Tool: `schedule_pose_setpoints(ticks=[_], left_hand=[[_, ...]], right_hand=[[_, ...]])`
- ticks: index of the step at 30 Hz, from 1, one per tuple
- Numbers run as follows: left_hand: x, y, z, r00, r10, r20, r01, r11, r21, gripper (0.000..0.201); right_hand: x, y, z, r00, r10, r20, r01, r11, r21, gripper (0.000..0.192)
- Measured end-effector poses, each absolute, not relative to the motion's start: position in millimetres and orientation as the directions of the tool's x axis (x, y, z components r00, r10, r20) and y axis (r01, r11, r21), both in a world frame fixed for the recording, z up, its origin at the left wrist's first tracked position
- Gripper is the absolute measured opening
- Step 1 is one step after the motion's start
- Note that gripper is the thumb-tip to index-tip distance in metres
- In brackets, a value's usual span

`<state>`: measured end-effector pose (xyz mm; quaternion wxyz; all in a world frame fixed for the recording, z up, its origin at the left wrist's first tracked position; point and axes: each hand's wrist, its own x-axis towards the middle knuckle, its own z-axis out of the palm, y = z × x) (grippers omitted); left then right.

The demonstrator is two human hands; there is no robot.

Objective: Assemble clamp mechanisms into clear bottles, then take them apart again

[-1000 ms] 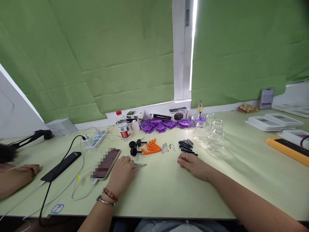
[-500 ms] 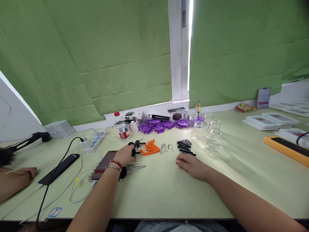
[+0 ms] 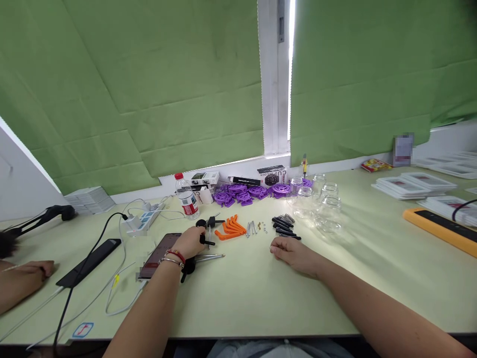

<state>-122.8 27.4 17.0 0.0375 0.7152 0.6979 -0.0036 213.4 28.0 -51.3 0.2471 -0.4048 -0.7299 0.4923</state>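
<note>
Left hand (image 3: 191, 241) drawn slightly back, fingers closed on black knobbed part (image 3: 204, 240), right hand (image 3: 292, 251) unmoved, loosely curled, empty

Legible text is limited. The black box (image 3: 275, 176) at the rear of the tabletop (image 3: 261, 298) bears large white letters, seemingly "CU"; the remainder is unreadable. The bottle label (image 3: 187, 197) print is too small to read.

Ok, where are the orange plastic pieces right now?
In the head view, the orange pieces lie fanned on the table just right of the left hand, between the black knobbed pins and the small metal screws.
</note>
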Motion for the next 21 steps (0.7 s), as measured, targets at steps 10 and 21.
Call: schedule_pose_setpoints(ticks=[10,21], left_hand=[[-95.2,-5.2,54.1,0.162,0.987,0.016,0.899,-0.154,0.41,0.028],[-11.0,13.0,7.6,0.213,0.974,-0.077,0.315,0.006,0.949,0.037]], right_hand=[[212.5,29.7,-50.4,-0.536,0.844,-0.01,0.374,0.227,-0.899,0.032],[211.6,33.4,-57.3,-0.395,0.918,0.032,0.246,0.139,-0.959,0.018]])
